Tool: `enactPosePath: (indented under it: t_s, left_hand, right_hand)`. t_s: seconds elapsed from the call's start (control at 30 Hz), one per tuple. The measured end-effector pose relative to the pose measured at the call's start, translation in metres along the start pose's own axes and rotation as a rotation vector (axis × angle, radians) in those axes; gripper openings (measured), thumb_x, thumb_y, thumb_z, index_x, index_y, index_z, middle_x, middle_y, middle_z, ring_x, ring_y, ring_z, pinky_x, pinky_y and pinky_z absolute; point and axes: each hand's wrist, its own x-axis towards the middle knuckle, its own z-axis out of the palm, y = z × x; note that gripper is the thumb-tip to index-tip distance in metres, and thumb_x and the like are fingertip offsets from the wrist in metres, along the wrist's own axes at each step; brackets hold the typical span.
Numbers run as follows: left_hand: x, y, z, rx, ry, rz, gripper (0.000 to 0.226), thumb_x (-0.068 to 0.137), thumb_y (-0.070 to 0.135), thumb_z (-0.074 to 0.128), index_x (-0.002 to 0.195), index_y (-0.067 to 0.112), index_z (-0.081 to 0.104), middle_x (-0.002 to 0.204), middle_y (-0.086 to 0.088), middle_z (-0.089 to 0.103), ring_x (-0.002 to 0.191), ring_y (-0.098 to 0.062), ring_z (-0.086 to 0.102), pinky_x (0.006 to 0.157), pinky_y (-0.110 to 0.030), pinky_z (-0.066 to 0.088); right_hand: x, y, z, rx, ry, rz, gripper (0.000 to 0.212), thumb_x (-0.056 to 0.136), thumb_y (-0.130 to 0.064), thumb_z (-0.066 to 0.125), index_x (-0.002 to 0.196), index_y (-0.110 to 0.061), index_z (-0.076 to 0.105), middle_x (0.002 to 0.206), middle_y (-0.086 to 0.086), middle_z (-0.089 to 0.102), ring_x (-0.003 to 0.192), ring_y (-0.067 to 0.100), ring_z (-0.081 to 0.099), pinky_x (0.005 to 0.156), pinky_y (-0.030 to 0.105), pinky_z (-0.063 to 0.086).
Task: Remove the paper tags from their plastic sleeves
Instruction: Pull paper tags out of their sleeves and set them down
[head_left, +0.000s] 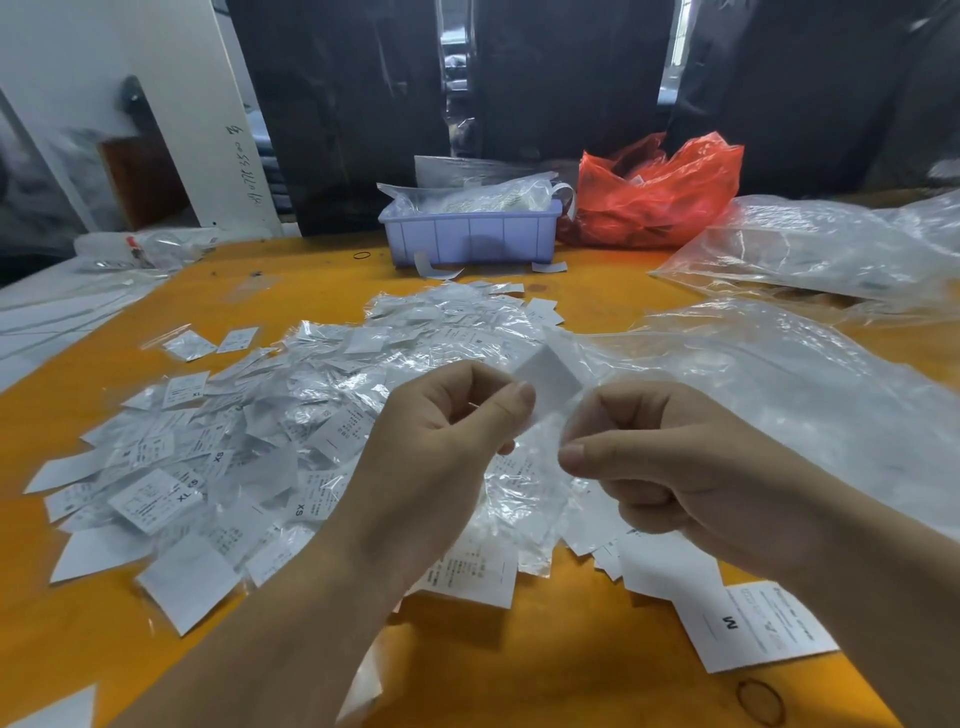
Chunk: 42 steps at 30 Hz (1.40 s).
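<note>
Orange table (597, 296) heaped with sleeved tags (270, 415), plenty left; left hand (441, 441) pinches a paper tag (550, 379), right hand (665, 457) pinches its plastic sleeve (540, 447), mid-pull.

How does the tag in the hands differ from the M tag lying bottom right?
The held tag is up off the table, pinched by the left hand, with the right hand pinching its clear sleeve; the M tag lies flat on the orange table, untouched. The held tag shows a blank white face; the M tag shows print. Both are white paper rectangles.
</note>
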Motion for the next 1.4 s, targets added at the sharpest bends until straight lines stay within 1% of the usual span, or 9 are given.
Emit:
enactPosePath:
  t_s: [0.1,0.23,0.37,0.57,0.8,0.87,1.03,1.17,1.4]
  left_hand:
    - [-0.0009,0.0009,0.0004,0.001,-0.038,0.030,0.023,0.080,0.042,0.066,0.076,0.020,0.070,0.063,0.005,0.060,0.060,-0.003,0.054,0.057,-0.012,0.044]
    - [0.0006,-0.0002,-0.0005,-0.069,-0.030,0.000,0.029,0.082,0.048,0.066,0.078,0.019,0.070,0.067,0.005,0.063,0.061,-0.006,0.055,0.058,-0.016,0.046]
    - [0.0037,0.0001,-0.0035,-0.273,-0.035,-0.086,0.004,0.073,0.027,0.072,0.076,0.025,0.073,0.069,0.002,0.063,0.064,-0.012,0.057,0.059,-0.025,0.048]
    - [0.0031,-0.0001,-0.0011,-0.350,-0.116,-0.110,0.029,0.056,0.017,0.087,0.082,0.028,0.076,0.074,0.002,0.067,0.067,-0.014,0.063,0.063,-0.023,0.052]
    - [0.0035,0.0003,0.0004,-0.423,-0.159,-0.195,0.008,0.071,0.026,0.077,0.075,0.019,0.075,0.074,-0.005,0.067,0.064,-0.015,0.063,0.057,-0.022,0.052]
    - [0.0043,0.0000,0.0022,-0.467,-0.149,-0.240,0.012,0.070,0.027,0.071,0.074,0.016,0.074,0.075,-0.009,0.069,0.062,-0.016,0.064,0.053,-0.023,0.052]
    - [0.0059,0.0001,0.0017,-0.549,-0.106,-0.340,0.030,0.077,0.027,0.062,0.097,0.005,0.065,0.084,-0.016,0.074,0.063,-0.019,0.067,0.052,-0.024,0.053]
    - [0.0056,-0.0018,0.0009,-0.516,-0.006,-0.411,0.015,0.067,0.031,0.070,0.074,0.017,0.069,0.083,-0.007,0.073,0.071,-0.015,0.064,0.051,-0.021,0.050]
    - [0.0065,0.0007,0.0006,-0.514,0.020,-0.332,0.008,0.067,0.027,0.070,0.063,0.022,0.074,0.070,-0.005,0.068,0.050,-0.012,0.055,0.045,-0.021,0.046]
  right_hand:
    - [0.0001,0.0000,-0.0016,0.049,-0.032,0.030,0.011,0.076,-0.023,0.070,0.079,-0.013,0.068,0.062,0.005,0.021,0.053,0.018,0.013,0.040,0.022,0.019]
    - [-0.0002,-0.0007,-0.0040,0.112,0.023,0.053,0.007,0.072,-0.010,0.078,0.073,-0.011,0.071,0.058,0.003,0.026,0.051,0.016,0.016,0.039,0.020,0.021]
    - [0.0002,-0.0033,-0.0064,0.269,0.132,0.019,0.008,0.068,-0.012,0.072,0.064,-0.012,0.066,0.061,0.004,0.029,0.047,0.011,0.021,0.041,0.020,0.015]
    - [0.0014,-0.0026,-0.0008,0.361,0.149,0.002,0.017,0.062,-0.018,0.076,0.057,-0.015,0.060,0.060,0.001,0.031,0.045,0.009,0.023,0.037,0.018,0.018]
    - [0.0009,-0.0028,0.0002,0.418,0.128,0.001,0.018,0.061,-0.021,0.076,0.064,-0.013,0.061,0.063,0.001,0.043,0.044,0.008,0.024,0.035,0.015,0.019]
    - [0.0002,-0.0030,0.0007,0.424,0.131,-0.001,0.017,0.062,-0.022,0.075,0.065,-0.013,0.062,0.064,0.001,0.046,0.043,0.007,0.024,0.035,0.014,0.019]
    - [-0.0002,-0.0041,-0.0012,0.457,0.188,-0.003,0.017,0.068,-0.021,0.071,0.074,-0.011,0.059,0.066,0.002,0.054,0.041,0.006,0.027,0.033,0.015,0.023]
    - [-0.0002,-0.0038,-0.0012,0.492,0.233,0.015,0.011,0.067,-0.019,0.071,0.073,-0.015,0.063,0.069,0.005,0.062,0.041,0.006,0.028,0.032,0.014,0.023]
    - [0.0013,-0.0019,-0.0005,0.473,0.235,0.008,0.019,0.070,-0.021,0.069,0.079,-0.007,0.060,0.068,0.005,0.064,0.039,0.006,0.027,0.031,0.014,0.023]
